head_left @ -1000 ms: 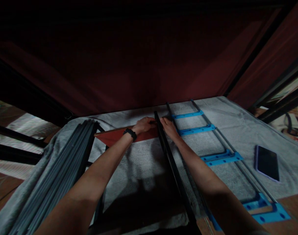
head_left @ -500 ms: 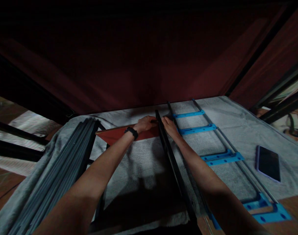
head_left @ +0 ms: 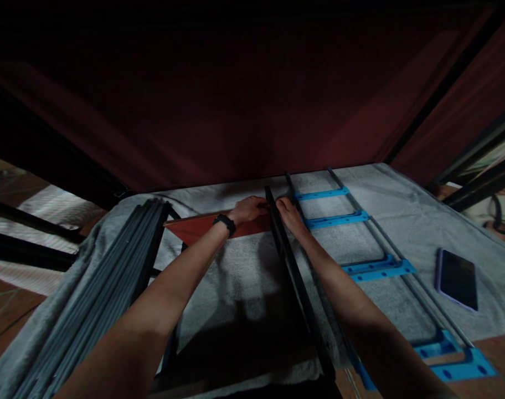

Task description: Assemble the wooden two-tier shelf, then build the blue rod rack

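My left hand, with a black watch on the wrist, grips the right end of a red-brown wooden board where it meets a long black bar. My right hand presses on the other side of that bar near its far end, fingers curled against it. The bar runs from the table's front edge toward the back. Both hands lie on a grey towel.
A bundle of grey rods lies at the left. On the right, thin rails with blue brackets form a ladder-like frame. A dark phone rests at far right. Dark red curtain hangs behind.
Hands and board hold almost the same place; the view has shifted slightly, nothing else has visibly moved.
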`<state>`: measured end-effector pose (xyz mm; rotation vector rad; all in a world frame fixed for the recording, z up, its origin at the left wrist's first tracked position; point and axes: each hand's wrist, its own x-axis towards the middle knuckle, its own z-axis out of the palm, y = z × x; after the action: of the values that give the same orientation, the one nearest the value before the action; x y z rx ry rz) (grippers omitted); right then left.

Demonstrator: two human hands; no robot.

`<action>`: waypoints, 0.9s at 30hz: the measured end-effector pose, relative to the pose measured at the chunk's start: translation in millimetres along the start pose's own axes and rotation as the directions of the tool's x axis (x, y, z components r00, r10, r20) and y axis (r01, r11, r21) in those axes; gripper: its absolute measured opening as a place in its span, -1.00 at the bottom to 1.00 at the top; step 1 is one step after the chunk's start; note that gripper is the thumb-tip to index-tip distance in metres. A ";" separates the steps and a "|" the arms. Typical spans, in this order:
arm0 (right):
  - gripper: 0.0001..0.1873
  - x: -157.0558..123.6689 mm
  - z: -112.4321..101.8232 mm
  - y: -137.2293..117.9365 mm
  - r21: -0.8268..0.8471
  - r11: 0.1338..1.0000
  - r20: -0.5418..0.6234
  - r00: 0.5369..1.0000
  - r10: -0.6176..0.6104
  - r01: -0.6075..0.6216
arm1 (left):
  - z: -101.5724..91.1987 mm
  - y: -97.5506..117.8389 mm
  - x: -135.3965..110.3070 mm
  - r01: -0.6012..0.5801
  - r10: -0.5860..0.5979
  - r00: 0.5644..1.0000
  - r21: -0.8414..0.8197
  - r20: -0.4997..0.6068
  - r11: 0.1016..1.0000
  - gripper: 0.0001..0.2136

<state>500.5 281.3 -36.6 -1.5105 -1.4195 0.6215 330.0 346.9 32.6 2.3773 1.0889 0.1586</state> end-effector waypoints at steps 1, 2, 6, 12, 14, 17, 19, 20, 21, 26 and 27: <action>-0.74 -1.2 0.0 0.3 0.013 1.000 -0.004 1.000 -0.005 0.005 | 0.2 0.1 -0.2 0.001 -0.001 1.000 0.000 0.000 1.000 -0.73; -0.74 -1.9 0.1 0.3 0.015 1.000 -0.010 1.000 -0.004 0.004 | 0.4 0.2 -0.5 0.002 -0.002 1.000 0.002 -0.001 1.000 -0.73; -0.69 -0.9 0.7 -1.4 -0.044 0.999 0.003 1.000 0.013 -0.013 | 0.1 1.3 -1.4 0.002 -0.002 1.000 0.013 0.001 1.000 -0.73; -0.70 -3.2 -0.6 -0.6 -0.009 1.000 -0.001 1.000 0.011 -0.011 | -1.4 2.3 -1.5 -0.016 0.016 1.000 0.029 0.007 0.999 -0.73; -0.72 -4.5 -0.7 -0.1 0.011 1.000 -0.004 1.000 0.008 -0.008 | -1.5 2.3 -1.2 -0.017 0.016 1.000 0.028 0.009 0.999 -0.73; -0.70 -3.8 -0.3 -0.6 -0.015 1.000 -0.001 1.000 0.002 -0.002 | -1.6 2.8 -1.4 -0.008 0.008 1.000 0.022 0.008 1.000 -0.74; -0.68 -2.4 -0.2 -1.4 -0.041 0.999 -0.003 1.000 -0.005 0.005 | -1.8 3.7 -2.5 -0.008 0.008 1.000 0.020 0.006 1.000 -0.74; -0.67 -1.9 -0.3 -1.7 -0.049 0.999 -0.002 1.000 -0.006 0.006 | -2.0 4.2 -3.2 -0.010 0.009 1.000 0.018 0.001 1.000 -0.74; -0.67 -1.7 -0.4 -1.9 -0.053 0.999 0.001 1.000 -0.004 0.004 | -2.2 4.7 -4.0 -0.012 0.012 1.000 0.017 -0.005 1.000 -0.73; -0.71 -3.9 -0.5 -1.7 -0.024 1.000 -0.014 1.000 0.004 -0.004 | -2.7 4.8 -4.8 -0.033 0.033 0.999 0.029 -0.016 0.999 -0.71; -0.72 -4.1 -0.4 -1.6 -0.026 1.000 -0.019 1.000 0.001 -0.002 | -2.6 4.3 -4.3 -0.038 0.038 0.999 0.030 -0.014 0.999 -0.71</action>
<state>499.2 277.2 -36.0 -1.5341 -1.4166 0.5901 329.3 342.4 37.5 2.4278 1.0600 0.1748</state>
